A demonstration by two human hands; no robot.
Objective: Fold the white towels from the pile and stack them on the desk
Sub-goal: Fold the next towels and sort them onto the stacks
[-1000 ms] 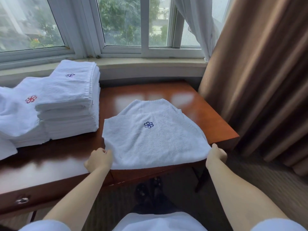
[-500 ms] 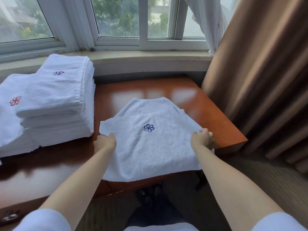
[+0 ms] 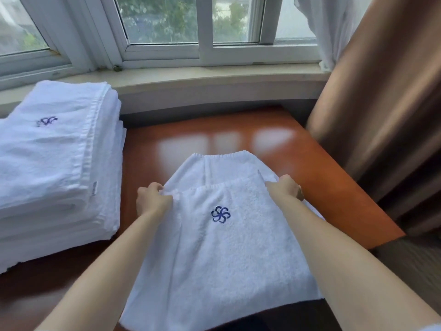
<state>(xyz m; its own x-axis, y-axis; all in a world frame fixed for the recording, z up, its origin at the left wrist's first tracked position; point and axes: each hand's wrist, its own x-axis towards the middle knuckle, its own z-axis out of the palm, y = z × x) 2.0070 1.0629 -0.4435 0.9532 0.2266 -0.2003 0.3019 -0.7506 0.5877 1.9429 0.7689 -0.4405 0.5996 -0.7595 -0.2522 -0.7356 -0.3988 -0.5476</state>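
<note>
A white towel (image 3: 222,254) with a blue flower emblem lies half folded on the wooden desk (image 3: 334,187), its near edge hanging over the desk's front. My left hand (image 3: 152,199) grips the towel's left edge at the fold line. My right hand (image 3: 285,187) grips the right edge at the same height. A stack of folded white towels (image 3: 57,168) stands on the desk to the left, the top one with a blue emblem.
A window sill (image 3: 214,77) and window run along the back of the desk. A brown curtain (image 3: 386,103) hangs at the right, close to the desk's right edge. Bare desk surface shows behind the towel.
Both hands have slid from the towel's near corners up along its sides to the fold line. The view has moved closer to the desk.
</note>
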